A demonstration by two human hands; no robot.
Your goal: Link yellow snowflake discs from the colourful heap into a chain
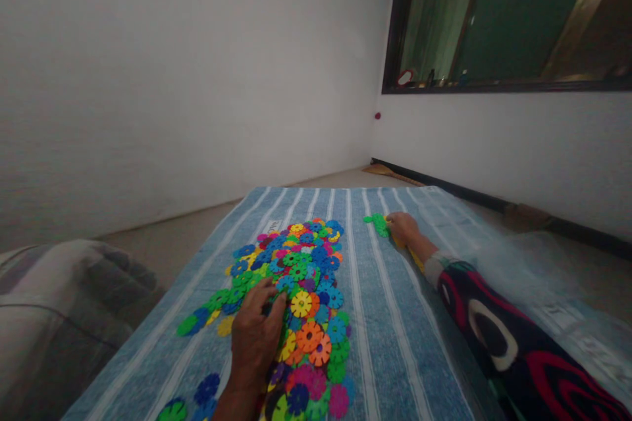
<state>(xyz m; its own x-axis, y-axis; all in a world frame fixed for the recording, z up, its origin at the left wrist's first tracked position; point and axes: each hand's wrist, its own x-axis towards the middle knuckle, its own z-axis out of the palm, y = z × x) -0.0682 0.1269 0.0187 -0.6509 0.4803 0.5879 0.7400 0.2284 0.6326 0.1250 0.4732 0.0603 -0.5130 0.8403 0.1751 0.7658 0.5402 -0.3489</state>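
Observation:
A heap of colourful plastic snowflake discs (296,276) lies spread on a blue striped cloth (390,316). My left hand (257,329) rests on the near side of the heap, fingers curled and pinching at discs; what it grips is hidden. My right hand (402,227) reaches far forward on the cloth, closed around a small cluster of green discs (378,223) joined together. A yellow piece shows under that wrist.
A few loose blue and green discs (197,395) lie near the front left of the cloth. A grey blanket (59,302) is at the left. White walls meet at the corner ahead; a dark-framed window (508,20) is at upper right.

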